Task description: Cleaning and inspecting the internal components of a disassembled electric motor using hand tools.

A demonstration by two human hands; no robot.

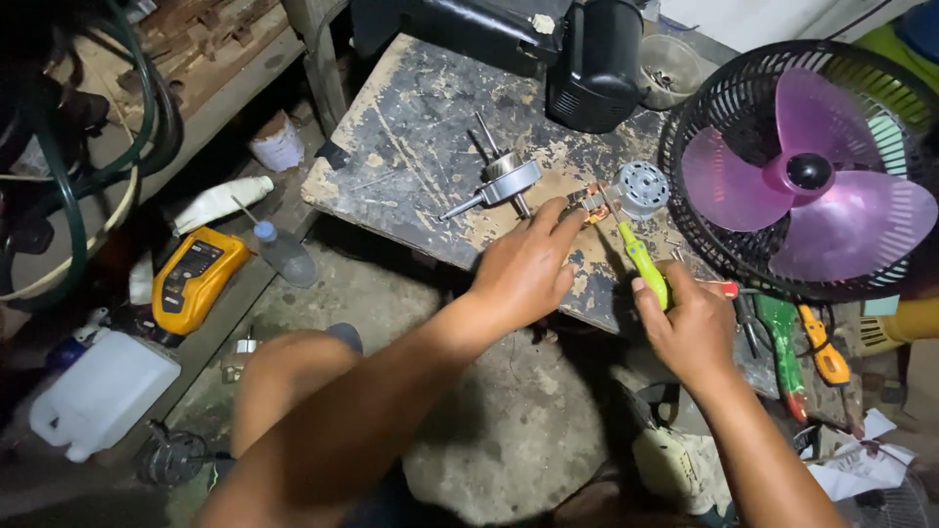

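My left hand [526,266] rests on the worn workbench [411,147], its fingertips pinching a small motor stator with copper windings [590,203]. My right hand [691,328] grips a screwdriver with a yellow-green handle [645,264], its tip pointing up at the stator. A round silver motor housing [643,188] lies just right of the stator. A rotor with a long shaft [504,181] lies on the bench to the left of my left hand.
A black fan cage with pink blades [807,171] stands at the right. Pliers and screwdrivers [797,342] lie below it. A black motor [597,64] and a small bowl [668,66] sit at the back. An orange meter [196,277], bottles and a white jug [103,393] are on the floor at left.
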